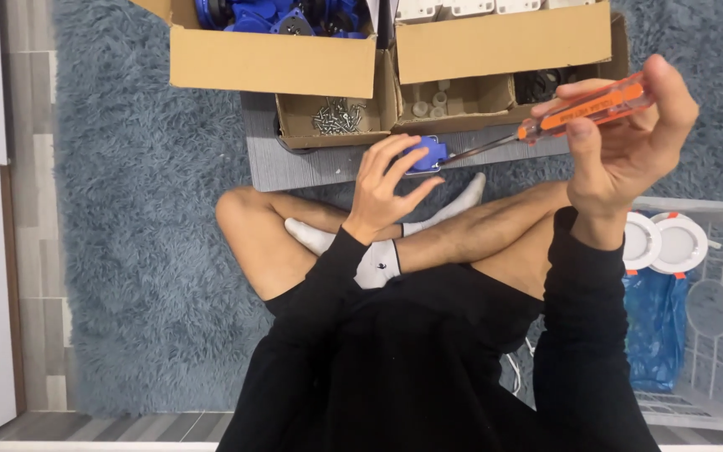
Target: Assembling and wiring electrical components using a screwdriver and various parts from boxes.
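Observation:
My left hand point(384, 186) grips a small blue part point(429, 156) with a metal frame, held over the edge of a grey board point(294, 167). In my right hand point(629, 142) is an orange-handled screwdriver point(589, 109); its metal shaft slants down left and its tip meets the blue part. I sit cross-legged on a blue-grey shaggy rug point(135, 251), in white socks and black sleeves.
Cardboard boxes point(269, 60) stand beyond the board: one with blue parts, one with white parts, a small tray of screws point(338, 117), another of small white pieces point(433, 105). A white wire basket point(713, 335) at right holds round white lamp fittings and a blue bag.

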